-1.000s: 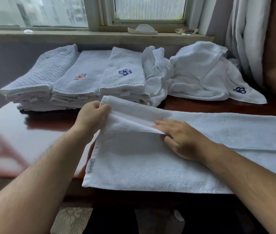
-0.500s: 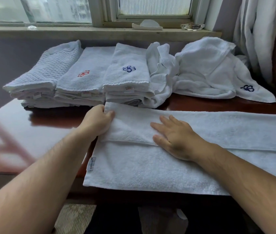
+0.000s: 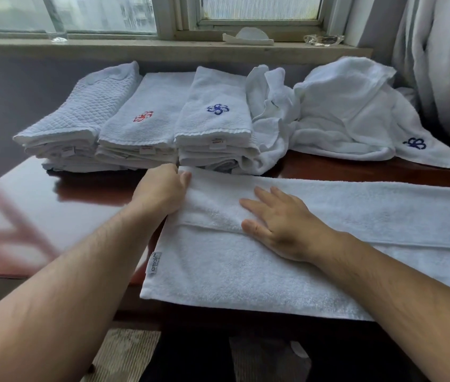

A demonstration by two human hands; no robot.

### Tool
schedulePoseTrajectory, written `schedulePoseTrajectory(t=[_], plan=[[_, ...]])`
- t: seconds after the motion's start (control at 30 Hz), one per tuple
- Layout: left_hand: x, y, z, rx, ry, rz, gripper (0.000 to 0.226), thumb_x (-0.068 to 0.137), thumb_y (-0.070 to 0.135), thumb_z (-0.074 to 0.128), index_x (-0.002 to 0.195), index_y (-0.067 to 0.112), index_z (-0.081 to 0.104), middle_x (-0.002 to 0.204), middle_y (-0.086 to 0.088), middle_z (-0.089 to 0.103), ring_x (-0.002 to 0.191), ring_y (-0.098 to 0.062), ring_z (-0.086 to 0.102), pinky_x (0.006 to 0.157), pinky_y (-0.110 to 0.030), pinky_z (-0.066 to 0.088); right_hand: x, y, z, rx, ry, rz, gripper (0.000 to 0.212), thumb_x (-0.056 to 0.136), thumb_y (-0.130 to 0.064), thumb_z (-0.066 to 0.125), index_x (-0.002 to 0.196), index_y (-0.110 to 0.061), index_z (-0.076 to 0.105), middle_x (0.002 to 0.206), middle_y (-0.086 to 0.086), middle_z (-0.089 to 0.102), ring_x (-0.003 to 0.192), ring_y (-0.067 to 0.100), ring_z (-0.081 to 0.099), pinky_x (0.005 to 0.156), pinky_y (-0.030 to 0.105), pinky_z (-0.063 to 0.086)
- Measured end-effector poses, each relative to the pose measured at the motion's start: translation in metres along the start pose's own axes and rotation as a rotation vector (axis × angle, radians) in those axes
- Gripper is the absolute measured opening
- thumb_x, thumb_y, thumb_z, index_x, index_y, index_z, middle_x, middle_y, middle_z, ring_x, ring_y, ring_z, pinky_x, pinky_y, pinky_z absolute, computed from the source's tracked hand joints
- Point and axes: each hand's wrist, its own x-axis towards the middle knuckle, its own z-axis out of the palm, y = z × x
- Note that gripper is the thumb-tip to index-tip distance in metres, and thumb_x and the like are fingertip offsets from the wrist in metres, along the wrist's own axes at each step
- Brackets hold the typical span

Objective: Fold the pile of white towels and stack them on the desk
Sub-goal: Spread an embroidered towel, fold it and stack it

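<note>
Our left hand point(image 3: 163, 190) grips a corner of the towel point(image 3: 218, 271), our right hand point(image 3: 281, 224) presses flat on it — glossy reddish counter point(image 3: 53, 216), folded stacks point(image 3: 141, 128) below the windowsill point(image 3: 108, 48).

The glossy red-brown desk point(image 3: 53, 205) bears three folded towel stacks point(image 3: 141, 128), a crumpled pile point(image 3: 336, 114) and a spread towel point(image 3: 218, 266).

- A long white towel point(image 3: 232, 274) lies flat along the tabletop's point(image 3: 53, 216) near edge, its far side folded over lengthwise.
- Three folded stacks point(image 3: 146, 125) sit side by side behind it.
- Crumpled towels point(image 3: 342, 114) heap to their right.
</note>
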Motion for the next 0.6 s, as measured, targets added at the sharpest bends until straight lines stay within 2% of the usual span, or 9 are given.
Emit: schedulePoseTrajectory(t=[0.07,0.1,0.13,0.2,0.3,0.37,0.47,0.53,0.6], plan=[[-0.002,-0.004,0.003,-0.010,-0.027,-0.007,0.035,0.101,0.048,0.048,0.090,0.016,0.056,0.102,-0.011,0.067,0.086,-0.026,0.053,0.072,-0.035,0.037,0.002,0.000,-0.001,0.062,0.012,0.013,0.057,0.104,-0.060,0.021,0.158,-0.041,0.022,0.170,-0.001,0.008,0.156,0.026,-0.001,0.124,0.044,0.004],[-0.003,-0.005,0.004,-0.029,-0.053,0.001,0.037,0.099,0.051,0.050,0.097,0.015,0.058,0.109,-0.012,0.068,0.090,-0.026,0.055,0.074,-0.035,0.039,0.004,0.000,-0.002,0.106,0.032,0.020,0.055,0.105,-0.058,0.020,0.158,-0.042,0.024,0.170,-0.001,0.010,0.156,0.026,0.000,0.123,0.045,0.004],[-0.005,-0.006,0.003,-0.053,-0.100,0.017,0.044,0.096,0.056,0.054,0.110,0.014,0.058,0.119,-0.012,0.066,0.099,-0.027,0.058,0.079,-0.036,0.043,0.006,-0.001,-0.002,0.133,0.050,0.023,0.053,0.106,-0.056,0.020,0.157,-0.042,0.025,0.170,-0.001,0.012,0.156,0.026,0.001,0.123,0.045,0.004],[-0.008,-0.005,0.001,-0.097,-0.197,0.042,0.075,0.086,0.064,0.066,0.137,0.011,0.048,0.134,-0.011,0.061,0.117,-0.028,0.058,0.093,-0.038,0.047,0.009,-0.004,0.001,0.100,0.042,0.019,0.053,0.106,-0.054,0.020,0.158,-0.043,0.022,0.170,-0.001,0.011,0.156,0.027,0.002,0.122,0.045,0.004],[-0.015,-0.007,0.004,-0.076,-0.160,0.061,0.085,0.077,0.061,0.078,0.136,0.012,0.041,0.127,-0.011,0.063,0.112,-0.029,0.061,0.088,-0.038,0.049,0.011,-0.007,0.010,-0.013,0.048,0.019,0.054,0.105,-0.052,0.021,0.158,-0.041,0.021,0.170,0.001,0.011,0.155,0.028,0.005,0.121,0.046,0.007],[-0.023,-0.007,0.006,-0.099,-0.084,0.070,0.084,0.076,0.057,0.080,0.135,0.015,0.040,0.125,-0.010,0.062,0.112,-0.029,0.060,0.085,-0.036,0.046,0.009,-0.008,0.012,-0.024,0.145,0.007,0.052,0.104,-0.050,0.029,0.155,-0.037,0.033,0.165,0.003,0.025,0.151,0.029,0.018,0.119,0.043,0.015],[-0.037,-0.005,0.003,-0.070,0.075,0.198,0.077,0.078,0.049,0.081,0.140,0.021,0.043,0.132,-0.007,0.051,0.124,-0.027,0.048,0.101,-0.038,0.041,-0.003,-0.015,0.011,0.013,0.300,-0.059,0.042,0.102,-0.044,0.046,0.139,-0.028,0.055,0.147,0.001,0.048,0.136,0.022,0.038,0.111,0.039,0.028],[-0.049,-0.004,-0.004,-0.068,0.112,0.384,0.056,0.082,0.039,0.079,0.132,0.026,0.057,0.124,-0.002,0.054,0.117,-0.023,0.048,0.102,-0.038,0.042,-0.015,-0.023,0.014,0.095,0.349,-0.144,0.036,0.100,-0.044,0.053,0.130,-0.026,0.063,0.136,-0.002,0.056,0.128,0.019,0.045,0.108,0.041,0.036],[-0.067,-0.006,-0.010,-0.207,0.017,0.532,0.025,0.085,0.032,0.078,0.109,0.029,0.070,0.105,0.008,0.062,0.097,-0.011,0.056,0.089,-0.037,0.050,-0.031,-0.032,0.018,0.182,0.373,-0.243,0.037,0.096,-0.051,0.053,0.118,-0.025,0.069,0.118,-0.007,0.062,0.113,0.015,0.051,0.099,0.038,0.043]])
